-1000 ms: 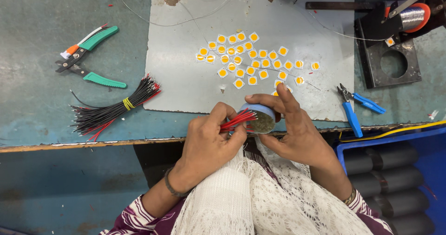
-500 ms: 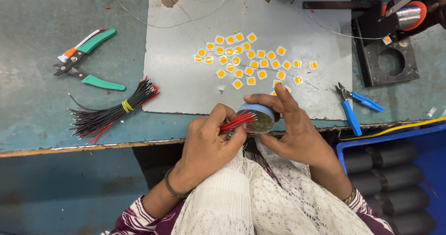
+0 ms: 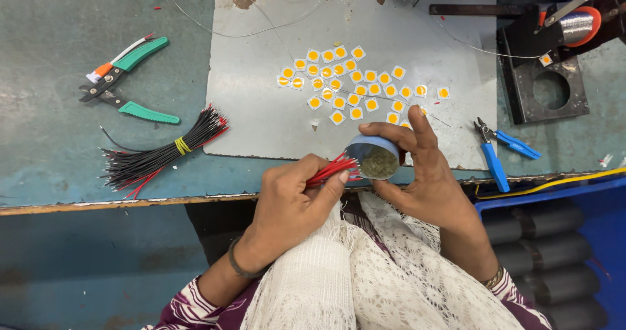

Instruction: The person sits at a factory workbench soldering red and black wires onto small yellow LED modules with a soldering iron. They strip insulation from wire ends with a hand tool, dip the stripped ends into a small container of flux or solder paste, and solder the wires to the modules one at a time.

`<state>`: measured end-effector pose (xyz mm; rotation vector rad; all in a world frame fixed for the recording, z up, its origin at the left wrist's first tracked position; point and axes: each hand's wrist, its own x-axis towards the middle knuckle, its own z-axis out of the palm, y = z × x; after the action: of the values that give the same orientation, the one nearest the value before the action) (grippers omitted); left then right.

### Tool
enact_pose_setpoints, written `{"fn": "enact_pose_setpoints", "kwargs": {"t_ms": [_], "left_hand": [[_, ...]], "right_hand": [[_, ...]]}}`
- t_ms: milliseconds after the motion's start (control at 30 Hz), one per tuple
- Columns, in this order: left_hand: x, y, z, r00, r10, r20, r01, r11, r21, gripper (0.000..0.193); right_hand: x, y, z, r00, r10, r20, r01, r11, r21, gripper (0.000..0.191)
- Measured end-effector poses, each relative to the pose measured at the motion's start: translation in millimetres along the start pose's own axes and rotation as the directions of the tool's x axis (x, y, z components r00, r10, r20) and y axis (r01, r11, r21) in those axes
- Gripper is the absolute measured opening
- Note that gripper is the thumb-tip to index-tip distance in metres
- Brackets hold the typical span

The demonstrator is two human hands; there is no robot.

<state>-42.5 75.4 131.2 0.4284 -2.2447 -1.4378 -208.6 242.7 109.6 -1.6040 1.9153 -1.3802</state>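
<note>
Holding a bunch of red wires, the left hand is closed on them and their tips touch the paste in a small blue tub. The right hand is clamped around the tub, just at the table edge. The tub is tilted, so it may slip or spill. Loose wires may bend if pushed hard. Yellow chips lie near.

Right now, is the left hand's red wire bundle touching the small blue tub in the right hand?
Touching. The head view shows the red wire tips meeting the rim of the blue tub, with no gap.
</note>
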Motion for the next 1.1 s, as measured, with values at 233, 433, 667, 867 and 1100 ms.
{"fn": "enact_pose_setpoints", "kwargs": {"t_ms": [233, 433, 667, 867, 1100], "left_hand": [[0, -2, -1, 0.998, -0.061, 0.020, 0.062, 0.997, -0.053, 0.025], [-1, -1, 1, 0.993, -0.121, 0.007, 0.121, 0.992, -0.035, 0.017], [0, -6, 5, 0.999, -0.044, -0.022, 0.043, 0.998, -0.040, 0.014], [1, -8, 8, 0.999, -0.036, -0.008, 0.035, 0.999, -0.040, 0.014], [1, -7, 6, 0.998, -0.056, 0.016, 0.057, 0.997, -0.054, 0.009]], "right_hand": [[-1, 3, 3, 0.998, -0.031, -0.054, 0.031, 1.000, -0.001, 0.122], [-2, 3, 6, 0.997, -0.044, -0.062, 0.046, 0.999, 0.027, 0.122], [-2, -1, 7, 0.999, -0.022, -0.038, 0.023, 0.999, 0.026, 0.124], [0, -7, 10, 1.000, -0.015, -0.003, 0.015, 0.999, 0.051, 0.120], [4, -10, 12, 0.999, -0.054, -0.002, 0.054, 0.997, 0.058, 0.120]]}}
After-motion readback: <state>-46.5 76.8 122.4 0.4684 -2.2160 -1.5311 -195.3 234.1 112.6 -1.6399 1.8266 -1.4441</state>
